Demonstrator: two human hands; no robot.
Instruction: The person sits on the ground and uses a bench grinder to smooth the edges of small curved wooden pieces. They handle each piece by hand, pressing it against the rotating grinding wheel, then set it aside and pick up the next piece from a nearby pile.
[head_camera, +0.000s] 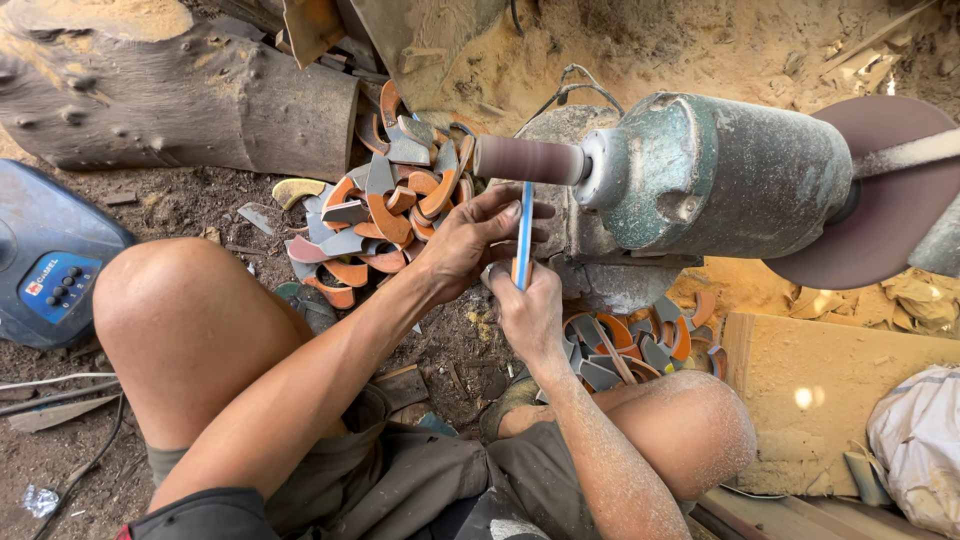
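- Nearest, two bare knees frame the view, dusted with sawdust, the person squatting over dirt ground.
- Just beyond, the right hand (527, 312) is closed around the lower end of a thin blue strip (524, 232), holding it upright.
- Beside it, the left hand (472, 240) pinches the strip higher up, fingers spread — its tips reach toward the drum.
- Above, the strip's top end meets the underside of a small sanding drum (528, 160) on the shaft of a green motor (720, 175).
- At the motor's far end sits a large brown disc (900, 210).
- Behind the hands lies a pile of curved orange and grey pieces (390, 210); a second heap (640, 345) lies under the motor.
- Farther left — a log (170, 95) and a blue device (45, 260).
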